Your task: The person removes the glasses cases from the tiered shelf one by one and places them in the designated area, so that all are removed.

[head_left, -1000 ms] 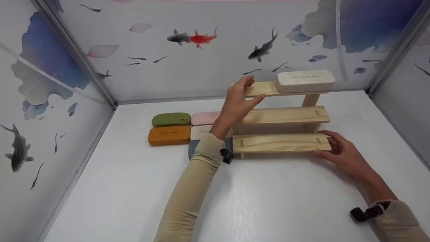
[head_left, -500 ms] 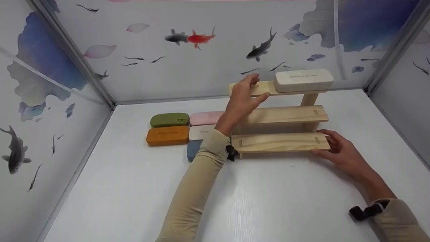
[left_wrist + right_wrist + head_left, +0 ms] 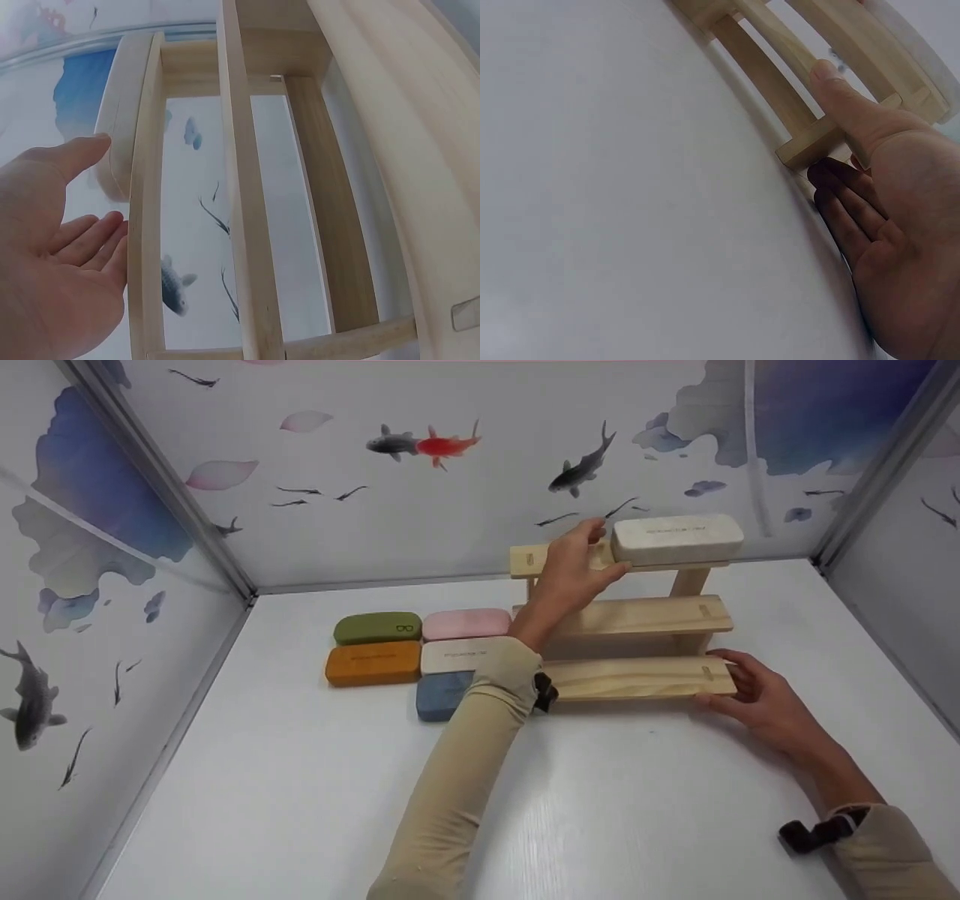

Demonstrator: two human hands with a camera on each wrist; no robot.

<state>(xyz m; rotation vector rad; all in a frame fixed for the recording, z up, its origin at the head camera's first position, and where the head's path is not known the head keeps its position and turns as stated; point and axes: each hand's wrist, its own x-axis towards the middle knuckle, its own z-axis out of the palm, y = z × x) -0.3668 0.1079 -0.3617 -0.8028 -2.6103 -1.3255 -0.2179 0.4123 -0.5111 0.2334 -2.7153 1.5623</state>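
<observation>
A three-tier wooden display rack (image 3: 637, 616) stands on the white table. On the right part of its top tier lies a white glasses case (image 3: 679, 538). My left hand (image 3: 571, 570) is at the top tier, just left of that case, thumb and fingers spread apart. In the left wrist view its thumb tip is close to the white case (image 3: 120, 112); whether they touch I cannot tell. My right hand (image 3: 769, 705) grips the right end of the bottom tier, thumb in front and fingers behind. In the right wrist view the thumb lies along the rack (image 3: 810, 142).
Left of the rack, glasses cases lie close together: green (image 3: 377, 628), pink (image 3: 466, 623), orange (image 3: 373, 663), cream (image 3: 457, 655) and blue (image 3: 442, 696). My left forearm partly covers the blue and cream ones. Printed walls (image 3: 315, 532) enclose the table.
My left hand has slid rightward along the top tier toward the white glasses case, uncovering the tier's left end and the pink case. My right hand has stayed on the rack.
</observation>
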